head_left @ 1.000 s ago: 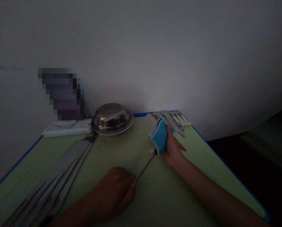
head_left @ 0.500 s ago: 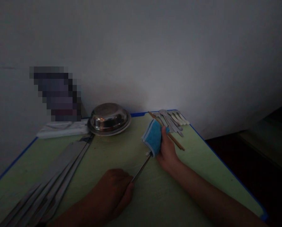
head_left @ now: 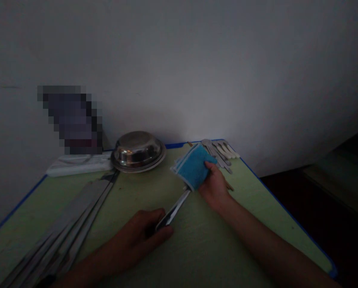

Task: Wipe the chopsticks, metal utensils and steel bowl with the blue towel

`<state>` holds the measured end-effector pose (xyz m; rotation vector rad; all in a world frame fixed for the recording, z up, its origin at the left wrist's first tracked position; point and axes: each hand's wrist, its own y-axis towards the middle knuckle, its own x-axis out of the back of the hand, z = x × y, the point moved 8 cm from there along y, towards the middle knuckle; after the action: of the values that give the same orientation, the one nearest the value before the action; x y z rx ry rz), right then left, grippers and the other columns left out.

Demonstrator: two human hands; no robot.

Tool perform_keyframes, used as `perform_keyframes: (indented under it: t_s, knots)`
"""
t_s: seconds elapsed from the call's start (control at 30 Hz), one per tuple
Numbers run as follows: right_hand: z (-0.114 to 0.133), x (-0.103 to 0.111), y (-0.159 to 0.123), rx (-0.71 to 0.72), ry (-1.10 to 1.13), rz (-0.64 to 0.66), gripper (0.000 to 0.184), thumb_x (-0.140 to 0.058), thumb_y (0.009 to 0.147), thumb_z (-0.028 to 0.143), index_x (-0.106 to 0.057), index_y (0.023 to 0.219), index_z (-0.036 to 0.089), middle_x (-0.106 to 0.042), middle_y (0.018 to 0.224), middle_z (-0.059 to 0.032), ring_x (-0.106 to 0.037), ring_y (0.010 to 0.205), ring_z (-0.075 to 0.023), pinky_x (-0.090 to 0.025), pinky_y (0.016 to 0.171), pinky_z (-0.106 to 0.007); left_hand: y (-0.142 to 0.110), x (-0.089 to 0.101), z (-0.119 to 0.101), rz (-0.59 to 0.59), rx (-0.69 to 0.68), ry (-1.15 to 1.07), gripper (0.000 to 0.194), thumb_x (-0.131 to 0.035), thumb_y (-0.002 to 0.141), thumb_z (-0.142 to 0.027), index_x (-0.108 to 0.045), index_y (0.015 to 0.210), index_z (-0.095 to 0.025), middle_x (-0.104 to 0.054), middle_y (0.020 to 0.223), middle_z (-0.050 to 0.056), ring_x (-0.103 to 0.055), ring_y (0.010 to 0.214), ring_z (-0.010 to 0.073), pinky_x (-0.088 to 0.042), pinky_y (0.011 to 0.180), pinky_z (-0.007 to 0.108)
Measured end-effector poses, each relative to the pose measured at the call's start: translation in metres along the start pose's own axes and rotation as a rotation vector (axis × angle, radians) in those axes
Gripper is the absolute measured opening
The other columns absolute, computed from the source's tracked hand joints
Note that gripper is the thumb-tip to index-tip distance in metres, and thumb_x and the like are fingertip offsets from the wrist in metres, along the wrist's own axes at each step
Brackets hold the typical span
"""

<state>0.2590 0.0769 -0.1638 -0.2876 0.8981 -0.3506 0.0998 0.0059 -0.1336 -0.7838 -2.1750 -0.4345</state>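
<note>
Left grip: here's the left hand [head_left: 144,236], thumb and fingers clamped on the handle of a slim metal utensil [head_left: 174,208].
Right grip: and the right hand [head_left: 216,186] has its fingers pressed on a blue cloth [head_left: 195,166], thumb lying over the face of it.
Utensil: it slants up and away between the two hands, above the table [head_left: 251,192], its far end tucked out of sight in the cloth.
Cloth: folded, pale-edged, wrapped around that hidden end.
Behind the right hand: wooden chopsticks [head_left: 230,187], mostly covered by cloth and hand; just beyond, a cluster of metal spoons [head_left: 216,154], with white-handled cutlery [head_left: 231,151] alongside.
Far edge, centre: a shiny metal bowl [head_left: 138,146] sits upside down on a plate.
Left side: long flat metal pieces [head_left: 87,194] fan toward the near edge, and a white packet [head_left: 77,165] lies beyond them.
Back left: a dark upright object [head_left: 74,120], blurred into blocks, stands by the pale wall [head_left: 197,72].
Table: green top, blue rim.
</note>
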Motion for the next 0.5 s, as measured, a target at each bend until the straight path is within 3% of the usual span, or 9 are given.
perform_keyframes:
  t_s: [0.13,0.23,0.5]
  knots:
    - [0.021,0.009,0.011,0.146,-0.043,-0.060,0.020,-0.047,0.084,0.030,-0.061,0.093,0.020,-0.070,0.091,-0.0011,-0.064,0.085,-0.0155,-0.052,0.080,-0.034,-0.001,-0.003,-0.005,0.036,-0.010,0.043,0.033,-0.040,0.089,-0.041,-0.053,0.068,-0.019,-0.050,0.058,-0.006,-0.046,0.053,0.0094,-0.041,0.052,0.018]
    - [0.020,0.012,0.011,0.189,-0.084,-0.065,0.020,-0.049,0.083,0.032,-0.060,0.096,0.022,-0.069,0.098,-0.0004,-0.064,0.088,-0.0155,-0.051,0.082,-0.035,-0.003,-0.003,-0.011,0.034,-0.042,0.073,0.032,-0.041,0.088,-0.041,-0.054,0.068,-0.020,-0.051,0.059,-0.005,-0.048,0.055,0.0102,-0.043,0.058,0.020]
    - [-0.046,0.001,-0.021,-0.055,-0.272,0.117,0.031,-0.056,0.077,0.043,-0.059,0.098,0.019,-0.069,0.094,-0.0024,-0.063,0.087,-0.0152,-0.050,0.083,-0.032,0.002,-0.004,-0.003,0.013,0.001,-0.009,0.024,-0.035,0.091,-0.033,-0.053,0.082,-0.020,-0.062,0.073,-0.002,-0.059,0.065,0.0137,-0.045,0.063,0.023]
